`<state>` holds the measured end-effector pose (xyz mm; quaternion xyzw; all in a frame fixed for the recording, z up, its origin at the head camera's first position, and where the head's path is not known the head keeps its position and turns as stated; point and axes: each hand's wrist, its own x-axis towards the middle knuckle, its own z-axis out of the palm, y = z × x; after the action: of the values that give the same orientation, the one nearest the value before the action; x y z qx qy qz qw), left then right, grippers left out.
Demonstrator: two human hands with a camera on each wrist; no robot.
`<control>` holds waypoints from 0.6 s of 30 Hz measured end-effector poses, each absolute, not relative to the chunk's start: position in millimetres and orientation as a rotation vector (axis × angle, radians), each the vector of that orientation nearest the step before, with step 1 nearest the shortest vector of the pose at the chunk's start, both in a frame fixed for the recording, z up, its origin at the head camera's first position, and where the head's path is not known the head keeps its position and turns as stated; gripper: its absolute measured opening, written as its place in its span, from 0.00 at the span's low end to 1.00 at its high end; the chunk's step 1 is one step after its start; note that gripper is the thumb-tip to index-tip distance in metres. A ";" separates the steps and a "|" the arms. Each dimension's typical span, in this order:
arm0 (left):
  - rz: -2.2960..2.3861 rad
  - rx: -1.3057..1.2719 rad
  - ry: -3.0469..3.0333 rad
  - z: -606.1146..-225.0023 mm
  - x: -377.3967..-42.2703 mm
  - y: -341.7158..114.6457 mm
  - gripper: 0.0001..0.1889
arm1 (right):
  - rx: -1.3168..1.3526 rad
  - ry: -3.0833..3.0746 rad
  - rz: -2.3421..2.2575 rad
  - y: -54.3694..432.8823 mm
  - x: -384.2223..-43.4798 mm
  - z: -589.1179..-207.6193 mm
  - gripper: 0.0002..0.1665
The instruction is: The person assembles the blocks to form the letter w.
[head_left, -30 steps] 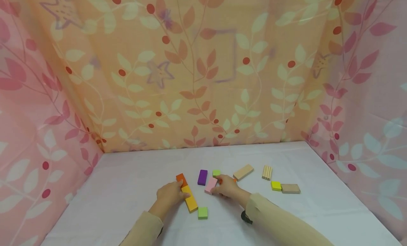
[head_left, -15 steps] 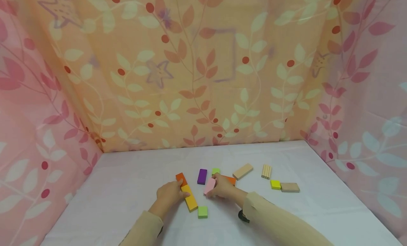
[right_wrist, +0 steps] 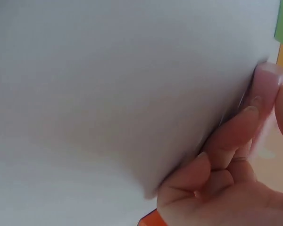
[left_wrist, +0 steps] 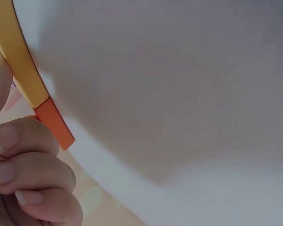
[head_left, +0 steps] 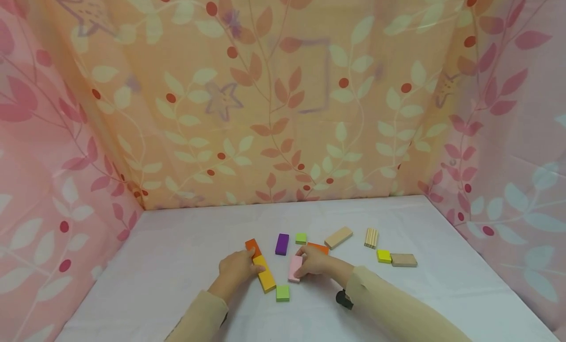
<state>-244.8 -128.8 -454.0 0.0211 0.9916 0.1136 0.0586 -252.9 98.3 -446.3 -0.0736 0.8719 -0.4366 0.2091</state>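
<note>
My left hand [head_left: 236, 268] grips a yellow-orange block [head_left: 267, 280] and a red-orange block [head_left: 253, 246] that lie end to end in one slanted row. Its thumb is on the yellow-orange one and its index finger reaches over the other; the left wrist view shows the remaining fingers curled. To the right of that row, a pink block [head_left: 295, 270] is pinched between thumb and fingers of my right hand [head_left: 313, 261]. The right wrist view shows this pink block [right_wrist: 268, 82] close over the white surface. A green block [head_left: 282, 293] sits near the row's lower end.
Behind the hands lie a purple block [head_left: 282, 244], a small green block [head_left: 300, 238] and a partly hidden orange block [head_left: 319, 247]. Farther right are a plain wooden block [head_left: 338, 237], a striped block [head_left: 371, 238], a yellow block [head_left: 383, 256] and another wooden block [head_left: 404, 260]. Patterned cloth [head_left: 274, 135] encloses the table.
My right hand has taken hold of the pink block, turned it more upright in the view and drawn it slightly nearer. The left hand and the row under it have stayed put.
</note>
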 end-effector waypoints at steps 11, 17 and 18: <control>0.336 0.070 2.999 -450.5 -244.2 -127.7 0.36 | -0.242 2.380 -1.183 100.6 -253.2 -447.1 0.23; 0.339 0.063 2.986 -452.6 -246.1 -127.6 0.37 | -0.265 2.390 -1.126 102.5 -253.9 -447.8 0.23; 0.339 0.060 2.985 -452.7 -246.2 -127.6 0.36 | -0.272 2.388 -1.122 102.7 -254.0 -448.2 0.23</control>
<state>-246.2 -127.6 -452.7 0.0200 0.9911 0.1127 0.0685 -254.0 102.7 -448.2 -0.0994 0.8735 -0.4104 0.2423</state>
